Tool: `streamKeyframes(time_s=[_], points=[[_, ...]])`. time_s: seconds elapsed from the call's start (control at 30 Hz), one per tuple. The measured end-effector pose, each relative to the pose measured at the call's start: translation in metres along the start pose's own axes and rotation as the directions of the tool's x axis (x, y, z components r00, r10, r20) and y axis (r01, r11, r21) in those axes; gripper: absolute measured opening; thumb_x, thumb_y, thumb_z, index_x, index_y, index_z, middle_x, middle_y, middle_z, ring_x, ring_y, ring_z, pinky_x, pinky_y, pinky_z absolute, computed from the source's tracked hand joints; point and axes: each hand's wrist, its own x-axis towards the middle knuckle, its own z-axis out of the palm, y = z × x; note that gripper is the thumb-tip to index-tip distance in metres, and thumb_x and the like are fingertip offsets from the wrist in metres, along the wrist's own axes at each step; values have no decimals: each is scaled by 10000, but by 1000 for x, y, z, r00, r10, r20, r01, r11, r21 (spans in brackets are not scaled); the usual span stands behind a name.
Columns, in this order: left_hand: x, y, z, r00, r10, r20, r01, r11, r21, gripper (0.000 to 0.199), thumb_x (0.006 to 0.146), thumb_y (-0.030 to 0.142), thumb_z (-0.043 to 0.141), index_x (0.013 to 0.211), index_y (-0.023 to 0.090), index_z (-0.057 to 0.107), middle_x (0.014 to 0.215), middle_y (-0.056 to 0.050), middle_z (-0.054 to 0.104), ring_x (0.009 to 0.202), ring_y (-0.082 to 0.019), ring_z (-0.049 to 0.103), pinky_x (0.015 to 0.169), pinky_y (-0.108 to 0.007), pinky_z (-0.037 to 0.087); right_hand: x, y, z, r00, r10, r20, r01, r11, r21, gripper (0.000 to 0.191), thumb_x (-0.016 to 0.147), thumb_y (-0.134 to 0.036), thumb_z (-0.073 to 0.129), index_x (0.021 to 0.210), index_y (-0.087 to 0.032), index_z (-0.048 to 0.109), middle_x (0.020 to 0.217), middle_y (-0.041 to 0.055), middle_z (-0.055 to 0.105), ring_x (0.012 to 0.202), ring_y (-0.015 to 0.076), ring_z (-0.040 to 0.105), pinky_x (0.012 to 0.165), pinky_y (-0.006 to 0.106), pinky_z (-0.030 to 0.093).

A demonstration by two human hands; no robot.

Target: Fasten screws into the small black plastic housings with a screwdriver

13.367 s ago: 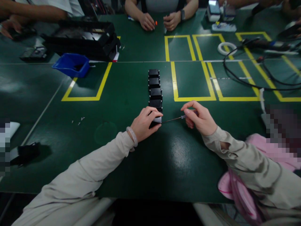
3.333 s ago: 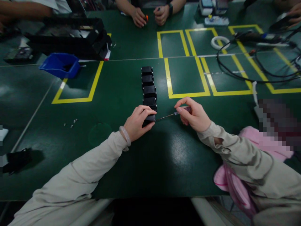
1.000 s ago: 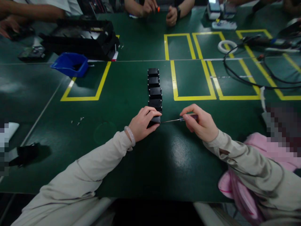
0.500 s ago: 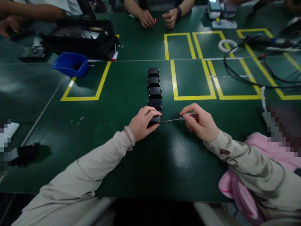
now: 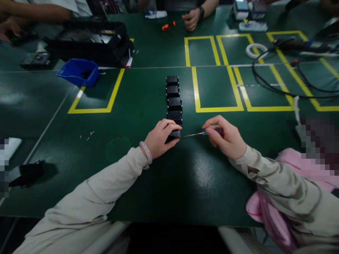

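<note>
Though dim indoors, glossy green table [image 5: 159, 190], left fingers [image 5: 174, 126] around block [image 5: 176, 134], right fingers [image 5: 215, 121] around screwdriver [image 5: 202, 133].

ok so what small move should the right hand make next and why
The right hand should probably give the screwdriver a small turn, since its tip appears to be at the right edge of the black block that the left hand holds.

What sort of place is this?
Probably an assembly workshop: a green table marked with yellow tape, a row of small black blocks on it, and the right hand holding what looks like a screwdriver.
</note>
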Motion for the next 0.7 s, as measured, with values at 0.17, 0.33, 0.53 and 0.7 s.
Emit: streamKeyframes(time_s=[0.17,0.33,0.53,0.7], points=[[0,1,0,1000,-1,2,1,1000,0,322,903,226,619,1212,184,540,1200,-107,550,1111,-257,548,970,-458,498,0,0,0,999,-43,-22,42,999,-18,115,985,-277,521,1073,-207,498,629,-81,474,468,56,450,481,219,357],[0,2,-1,1000,-10,3,10,1000,-3,320,898,220,620,1207,189,541,1198,-105,550,1117,-257,549,976,-461,495,0,0,-1,1000,17,-5,-17,1000,23,153,994,-354,513,1017,-204,522,583,-85,481,425,56,456,439,211,359],[0,1,0,1000,-17,11,17,1000,-11,319,903,230,614,1213,202,540,1204,-99,549,1118,-255,550,976,-456,494,0,-1,-1,1000,13,8,-14,999,36,140,995,-344,513,1040,-211,513,574,-90,474,402,54,447,414,207,347],[0,2,-1,1000,-18,16,18,1000,-7,323,904,227,614,1216,190,539,1210,-107,548,1125,-258,544,983,-458,489,3,-1,-1,1000,-5,16,5,999,54,127,997,-326,506,1051,-211,496,582,-89,483,416,57,457,423,203,365]])
